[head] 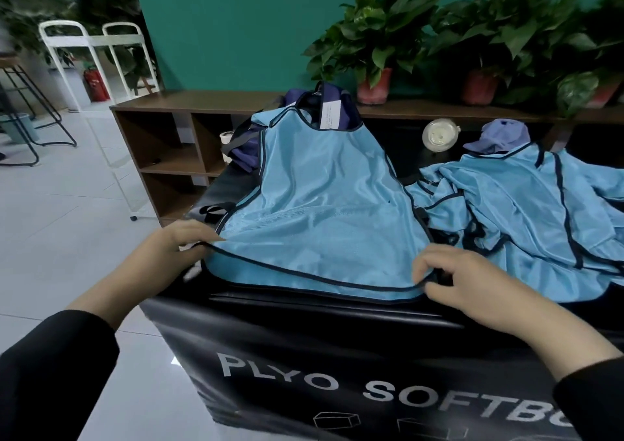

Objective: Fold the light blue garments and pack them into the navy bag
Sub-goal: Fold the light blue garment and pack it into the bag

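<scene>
Outstretched over a black soft box, a light blue vest lies flat, its hem pinched at one corner by the left hand and at the other by the right hand, fingers curled. Its top overlaps the navy bag behind; more light blue garments lie heaped to the right.

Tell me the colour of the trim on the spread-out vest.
Dark navy trim on the light blue vest; head view.
</scene>
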